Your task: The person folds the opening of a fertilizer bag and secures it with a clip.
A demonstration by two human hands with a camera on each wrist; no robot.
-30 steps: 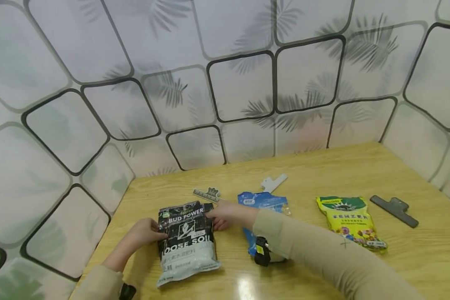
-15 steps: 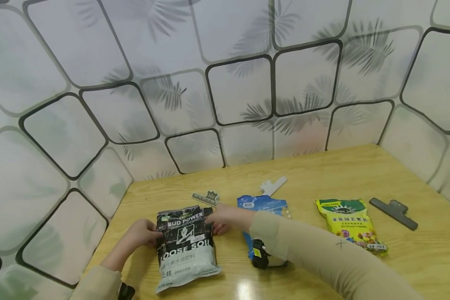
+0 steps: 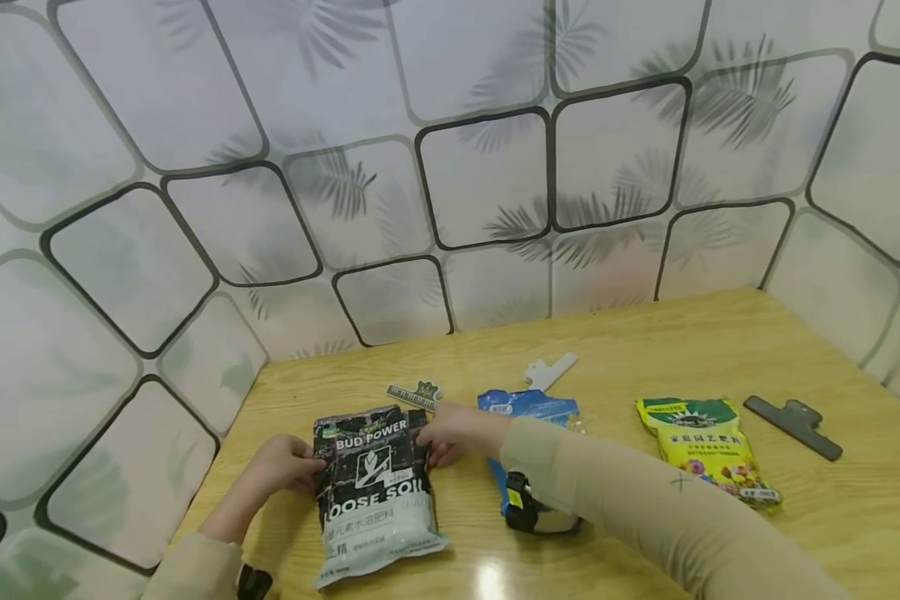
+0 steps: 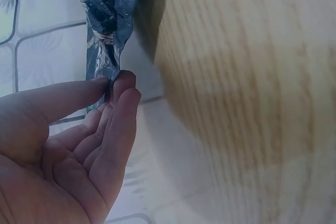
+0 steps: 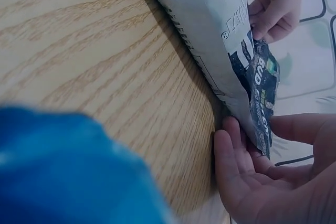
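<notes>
A black and pale grey soil bag (image 3: pixel 375 492), printed "BUD POWER" and "LOOSE SOIL", lies on the wooden table between both hands. My left hand (image 3: pixel 281 467) pinches its left edge; the left wrist view shows thumb and fingertips on the crumpled dark film of the bag (image 4: pixel 107 30). On the opposite side, my right hand (image 3: pixel 453 433) pinches the upper right edge. In the right wrist view, the thumb of the right hand (image 5: pixel 268 177) lies on the bag's (image 5: pixel 210 40) printed face, with fingers behind and under the edge.
A blue bag (image 3: pixel 528 406) lies partly behind the right forearm. Farther right are a yellow and green bag (image 3: pixel 705 450) and a dark grey clip (image 3: pixel 793 427). A piano-key patterned clip (image 3: pixel 416 395) and a white clip (image 3: pixel 550 371) lie toward the patterned wall (image 3: pixel 487 183).
Both hands keep their pinch on the soil bag's edges. The left thumb has drawn back slightly from the bag's front toward its left edge; the bag barely shifts.
</notes>
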